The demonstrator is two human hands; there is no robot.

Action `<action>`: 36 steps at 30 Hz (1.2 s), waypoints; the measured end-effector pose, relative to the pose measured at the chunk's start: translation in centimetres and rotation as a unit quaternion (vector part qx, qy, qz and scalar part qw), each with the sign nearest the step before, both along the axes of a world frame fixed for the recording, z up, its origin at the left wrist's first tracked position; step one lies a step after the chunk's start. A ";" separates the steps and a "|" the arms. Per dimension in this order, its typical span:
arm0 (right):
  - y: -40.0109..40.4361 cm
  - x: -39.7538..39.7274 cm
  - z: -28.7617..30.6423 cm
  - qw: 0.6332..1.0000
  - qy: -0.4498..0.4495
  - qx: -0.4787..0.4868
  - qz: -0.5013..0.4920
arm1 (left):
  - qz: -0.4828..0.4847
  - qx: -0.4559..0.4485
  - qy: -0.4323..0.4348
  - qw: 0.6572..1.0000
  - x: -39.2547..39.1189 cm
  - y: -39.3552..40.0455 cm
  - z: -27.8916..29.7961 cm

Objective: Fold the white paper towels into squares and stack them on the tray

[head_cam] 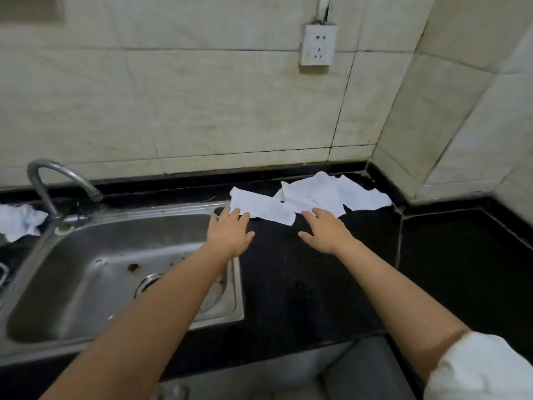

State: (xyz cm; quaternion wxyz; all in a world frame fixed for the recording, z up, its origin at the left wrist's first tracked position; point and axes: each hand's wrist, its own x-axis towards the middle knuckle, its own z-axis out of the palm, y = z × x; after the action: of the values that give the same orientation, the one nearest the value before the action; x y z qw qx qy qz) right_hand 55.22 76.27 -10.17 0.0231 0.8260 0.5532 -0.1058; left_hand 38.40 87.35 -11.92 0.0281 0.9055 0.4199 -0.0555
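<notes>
Open black counter between the sink and the corner walls

The near stretch of the black countertop (302, 284) lies bare, giving both hands room to slide; the left hand (229, 233) and right hand (326, 230) reach flat across it toward the far side. Loose white paper towels (311, 199) spread along the far edge, just in front of the tiled back wall (202, 105). On the right, a tiled side wall (450, 119) closes the corner. On the left, the steel sink (72, 272) drops away, with its curved faucet (49, 180) rising at the far left.
</notes>
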 end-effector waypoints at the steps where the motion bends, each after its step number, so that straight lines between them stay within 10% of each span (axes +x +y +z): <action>1: 1.7 0.6 -1.1 1.000 0.009 -0.008 -0.004 | 0.000 -0.009 0.000 1.000 0.6 1.7 -1.0; 20: 17.3 6.4 -15.6 0.997 0.063 0.044 0.004 | -0.005 -0.073 -0.143 0.987 7.7 12.1 -13.2; 26: 17.8 6.8 -14.8 0.996 -0.012 0.028 0.085 | -0.011 -0.090 -0.087 0.992 11.0 13.7 -13.5; 36: 16.3 9.1 -9.1 0.985 0.148 0.088 0.008 | -0.155 0.033 -0.126 0.979 10.6 14.6 -10.9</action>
State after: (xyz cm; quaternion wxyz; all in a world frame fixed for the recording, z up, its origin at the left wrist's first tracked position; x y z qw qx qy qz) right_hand 64.27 92.56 -19.22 -0.1309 0.7956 0.5642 -0.1773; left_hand 49.05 101.94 -22.81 0.0418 0.9598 0.2687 0.0698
